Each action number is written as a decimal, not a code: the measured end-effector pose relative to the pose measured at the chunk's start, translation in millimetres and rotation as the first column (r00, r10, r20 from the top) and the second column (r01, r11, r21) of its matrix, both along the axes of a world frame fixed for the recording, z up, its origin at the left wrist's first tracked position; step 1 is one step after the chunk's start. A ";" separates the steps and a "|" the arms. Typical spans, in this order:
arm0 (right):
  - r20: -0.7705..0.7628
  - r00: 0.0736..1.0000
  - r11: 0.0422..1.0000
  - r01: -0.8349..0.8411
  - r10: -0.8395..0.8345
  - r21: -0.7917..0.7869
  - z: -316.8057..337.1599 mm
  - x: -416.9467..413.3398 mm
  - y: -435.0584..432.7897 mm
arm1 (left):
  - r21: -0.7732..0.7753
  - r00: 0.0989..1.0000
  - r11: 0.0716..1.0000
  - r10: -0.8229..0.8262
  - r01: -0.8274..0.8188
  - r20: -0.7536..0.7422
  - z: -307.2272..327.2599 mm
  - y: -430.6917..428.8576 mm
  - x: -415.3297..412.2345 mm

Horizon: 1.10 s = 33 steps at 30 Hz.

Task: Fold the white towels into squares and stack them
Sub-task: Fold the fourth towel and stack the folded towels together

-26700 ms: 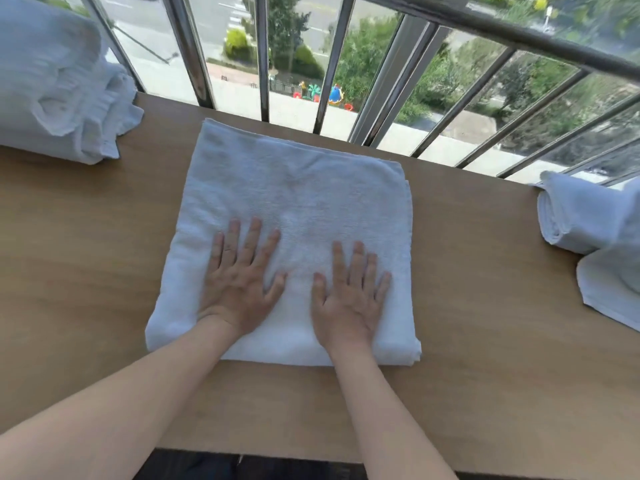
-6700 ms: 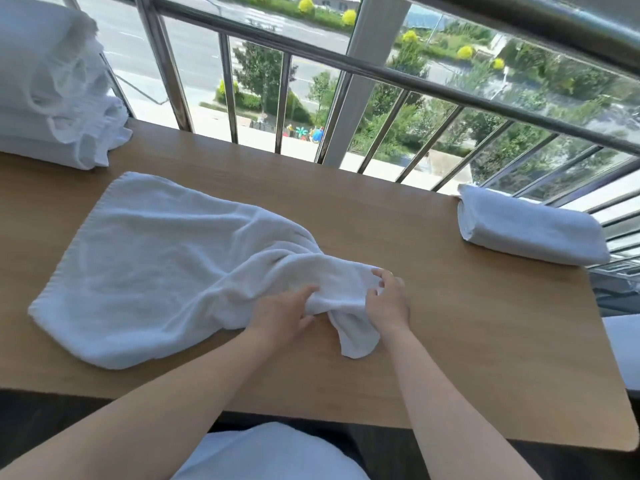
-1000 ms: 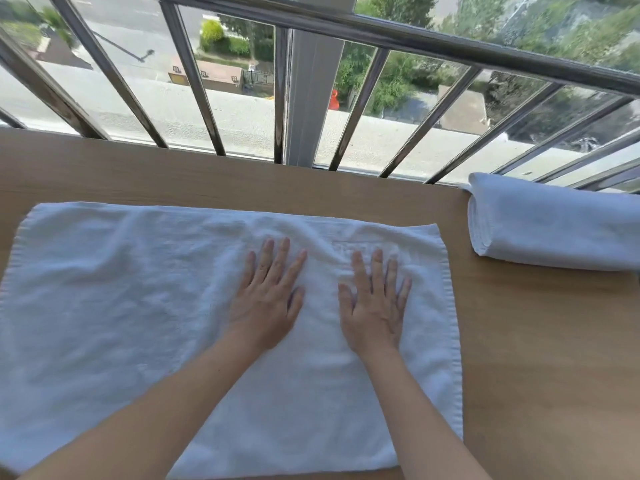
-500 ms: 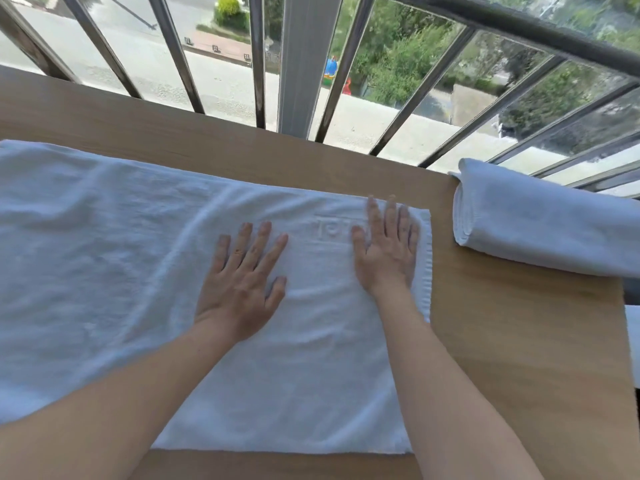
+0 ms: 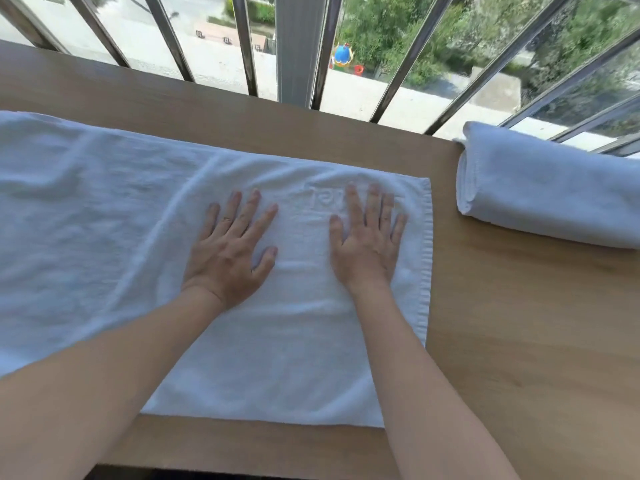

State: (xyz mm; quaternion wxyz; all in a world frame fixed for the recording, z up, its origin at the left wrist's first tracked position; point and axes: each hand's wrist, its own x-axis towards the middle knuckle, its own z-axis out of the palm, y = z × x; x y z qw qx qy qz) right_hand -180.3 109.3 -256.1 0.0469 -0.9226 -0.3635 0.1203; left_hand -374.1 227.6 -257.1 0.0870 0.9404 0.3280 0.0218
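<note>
Head view, looking down: a white towel lies spread in a single flat layer on the wooden worktop. It covers the left and middle of the surface and runs out of the picture at the left. Its right edge, finished with a narrow hem, lies right of centre, and its near edge stops just short of the worktop's near edge. A few soft creases run across the cloth left of the hands.

Both hands rest palm down on the right part of the towel, side by side and apart. The left hand has its fingers straight and fanned apart, thumb out to the right, with a thin ring on one finger. The right hand lies flat close to the hem, its fingers straight and slightly spread, pointing toward the far side. Neither hand grips or pinches the cloth. Raised lettering woven into the towel shows between the hands at the far side, partly covered by the right hand's fingers; it is too blurred to read.

A folded towel, also white, lies at the far right of the worktop, apart from the spread one, its layered end facing left. A metal railing stands along the far edge, with pavement and trees far below.
</note>
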 end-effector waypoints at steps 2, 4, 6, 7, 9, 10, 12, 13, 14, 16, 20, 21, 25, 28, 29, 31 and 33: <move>-0.020 0.993 0.993 0.113 -0.114 -0.043 3.5 14.0 -6.5 | -0.008 1.000 1.000 0.004 -0.004 0.007 0.7 -0.7 -0.8; -0.030 0.977 0.978 0.209 -0.210 -0.023 8.1 3.0 -8.3 | -0.013 1.000 1.000 0.002 -0.002 0.008 2.2 -0.6 -0.2; -0.023 0.982 0.977 0.188 -0.187 0.096 14.3 -38.8 -6.9 | -0.026 1.000 1.000 0.000 0.000 0.004 3.2 0.0 -0.6; -0.026 0.990 0.979 0.140 -0.137 0.151 16.1 -66.4 -6.9 | -0.032 1.000 0.999 -0.004 0.004 0.005 3.6 0.0 -1.0; -0.044 0.998 0.984 0.041 -0.034 0.173 13.8 -119.0 -13.1 | -0.046 1.000 0.999 -0.011 0.011 0.008 3.9 0.9 -1.4; -0.038 0.999 0.988 0.017 -0.011 0.152 11.0 -133.6 -20.5 | -0.054 1.000 0.998 -0.012 0.012 0.010 3.8 1.9 -1.4; -0.013 0.999 0.993 0.050 -0.049 0.103 5.0 -134.5 -46.6 | -0.060 1.000 0.998 -0.018 0.019 0.017 3.2 2.3 -1.6; -0.003 0.994 0.992 0.110 -0.110 0.069 3.3 -127.3 -62.8 | -0.058 1.000 0.998 -0.022 0.023 0.021 1.8 2.4 -1.7; 0.003 0.983 0.982 0.186 -0.186 0.025 2.3 -118.5 -79.2 | -0.062 0.999 0.998 -0.023 0.025 0.023 0.8 3.0 -2.1; 0.000 0.934 0.933 0.356 -0.356 -0.052 4.1 -102.5 -106.5 | -0.085 0.999 0.996 -0.024 0.026 0.029 0.2 1.7 -3.1; -0.007 0.947 0.947 0.322 -0.322 0.010 9.5 -131.2 -101.6 | -0.137 0.987 0.990 -0.018 0.040 0.160 6.7 -4.6 -4.5; 0.000 0.972 0.971 0.235 -0.236 0.045 8.8 -146.7 -96.9 | -0.128 0.975 0.990 -0.028 0.057 0.222 10.9 -6.8 -6.2; -0.020 0.986 0.986 0.165 -0.164 0.015 3.3 -173.2 -93.2 | -0.076 0.948 0.983 -0.140 0.168 0.287 18.4 -38.4 -30.3; -0.037 0.990 0.991 0.136 -0.136 0.001 2.5 -171.3 -95.2 | -0.087 0.965 0.965 -0.238 0.248 0.113 6.2 -81.2 -64.9; -0.027 0.994 0.994 0.110 -0.110 -0.001 2.2 -169.3 -101.7 | -0.078 0.966 0.963 -0.252 0.256 0.062 2.3 -89.1 -72.4; -0.017 0.989 0.989 0.149 -0.149 -0.016 2.4 -156.4 -128.5 | -0.068 0.970 0.968 -0.243 0.243 0.000 -2.2 -90.9 -75.9; -0.004 0.951 0.949 0.308 -0.309 -0.064 4.7 -139.1 -163.3 | -0.067 0.970 0.969 -0.240 0.238 -0.028 -3.6 -87.8 -72.6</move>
